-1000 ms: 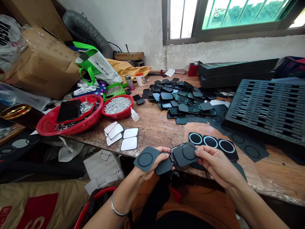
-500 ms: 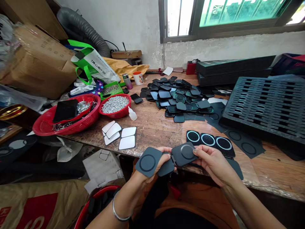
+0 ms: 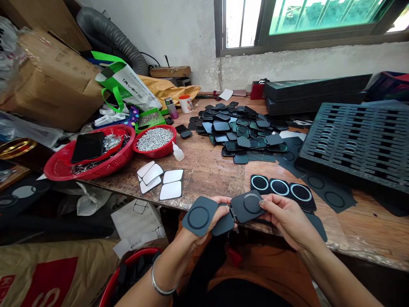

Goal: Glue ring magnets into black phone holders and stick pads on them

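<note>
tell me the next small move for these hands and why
Probably slide the right thumb across the hinged ringed panel to smooth it: the right hand pinches its outer edge, while the left hand steadies the plain panel joined to it.

3 ringed panels [image 3: 280,187] obstruct space beyond right hand [image 3: 284,215].

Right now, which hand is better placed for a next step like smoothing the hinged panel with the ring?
Probably the right hand: its thumb lies at the ringed panel's outer edge, while the left hand holds the plain panel and a ringed square.
</note>
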Motion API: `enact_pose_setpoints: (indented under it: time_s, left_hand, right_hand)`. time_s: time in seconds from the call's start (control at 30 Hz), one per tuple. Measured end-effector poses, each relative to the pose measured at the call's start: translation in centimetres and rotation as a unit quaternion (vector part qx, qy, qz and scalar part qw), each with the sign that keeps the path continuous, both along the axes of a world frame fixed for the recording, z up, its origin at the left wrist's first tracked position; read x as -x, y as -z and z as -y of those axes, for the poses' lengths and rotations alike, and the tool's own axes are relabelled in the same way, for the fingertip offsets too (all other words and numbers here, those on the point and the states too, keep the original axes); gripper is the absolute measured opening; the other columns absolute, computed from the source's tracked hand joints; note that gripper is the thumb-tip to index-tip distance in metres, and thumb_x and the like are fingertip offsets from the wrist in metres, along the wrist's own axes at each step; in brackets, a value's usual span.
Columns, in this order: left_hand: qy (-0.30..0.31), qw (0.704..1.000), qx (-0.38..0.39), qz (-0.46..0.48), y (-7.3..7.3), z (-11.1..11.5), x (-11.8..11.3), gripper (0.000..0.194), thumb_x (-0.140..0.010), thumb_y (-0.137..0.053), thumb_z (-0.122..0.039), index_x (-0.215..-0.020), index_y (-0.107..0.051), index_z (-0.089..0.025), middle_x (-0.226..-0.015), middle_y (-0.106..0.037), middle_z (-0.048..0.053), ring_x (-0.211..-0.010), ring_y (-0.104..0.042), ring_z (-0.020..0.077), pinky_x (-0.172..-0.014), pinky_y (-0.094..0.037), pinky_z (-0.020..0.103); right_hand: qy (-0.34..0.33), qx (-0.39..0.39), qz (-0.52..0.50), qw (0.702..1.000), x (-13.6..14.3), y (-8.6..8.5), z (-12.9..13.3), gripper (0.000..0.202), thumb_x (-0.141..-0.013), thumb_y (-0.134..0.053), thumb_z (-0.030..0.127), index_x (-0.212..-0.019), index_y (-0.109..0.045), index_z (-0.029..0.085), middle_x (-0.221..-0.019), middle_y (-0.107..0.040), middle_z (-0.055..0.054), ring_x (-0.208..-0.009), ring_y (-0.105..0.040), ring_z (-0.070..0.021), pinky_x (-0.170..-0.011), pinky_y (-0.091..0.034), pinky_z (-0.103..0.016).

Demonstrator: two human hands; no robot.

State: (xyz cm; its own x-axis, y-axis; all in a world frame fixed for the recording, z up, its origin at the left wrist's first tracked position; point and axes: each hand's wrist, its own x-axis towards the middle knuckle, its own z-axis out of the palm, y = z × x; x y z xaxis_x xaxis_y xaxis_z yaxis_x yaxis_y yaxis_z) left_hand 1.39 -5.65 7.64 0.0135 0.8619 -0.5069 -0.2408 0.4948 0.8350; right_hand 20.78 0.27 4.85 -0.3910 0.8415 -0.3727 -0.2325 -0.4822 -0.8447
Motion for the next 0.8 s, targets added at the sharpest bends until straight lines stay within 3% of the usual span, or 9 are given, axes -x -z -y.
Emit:
enact_pose_setpoints:
  time_s: [0.33, 0.53, 0.8]
  left_hand:
    - [-0.012, 1.000, -0.008, 0.004, 0.33, 0.13, -0.01, 0.031, -0.072, -0.067, -0.029, -0.099, -0.063, -0.013, -0.073, -0.071, 0.007, -0.060, -0.068, 0.0190, -0.062, -0.056, 0.029]
    - [-0.014, 1.000, -0.011, 0.001, 0.27, -0.01, 0.01, 0.028, -0.071, -0.069, -0.030, -0.094, -0.065, -0.014, -0.071, -0.071, 0.006, -0.059, -0.067, 0.0180, -0.058, -0.055, 0.026]
    - [-0.015, 1.000, -0.010, 0.005, 0.23, -0.08, -0.08, 0.028, -0.071, -0.068, -0.030, -0.094, -0.063, -0.014, -0.069, -0.070, 0.005, -0.057, -0.067, 0.0171, -0.057, -0.055, 0.025]
  right_hand:
    - [0.007, 0.000, 0.003, 1.000, 0.03, -0.21, 0.12, 0.024, -0.066, -0.078, 0.030, -0.059, -0.059, 0.017, -0.073, -0.063, -0.002, -0.071, -0.057, -0.0131, -0.069, -0.051, -0.026]
    - [0.000, -0.007, 0.012, 1.000, 0.05, -0.26, -0.05, 0.025, -0.067, -0.078, 0.030, -0.058, -0.060, 0.016, -0.084, -0.065, -0.003, -0.070, -0.058, -0.0123, -0.066, -0.051, -0.025]
    - [-0.007, 0.013, -0.003, 1.000, -0.12, -0.45, -0.43, 0.022, -0.064, -0.080, 0.029, -0.061, -0.063, 0.016, -0.074, -0.064, -0.001, -0.070, -0.059, -0.0121, -0.068, -0.055, -0.026]
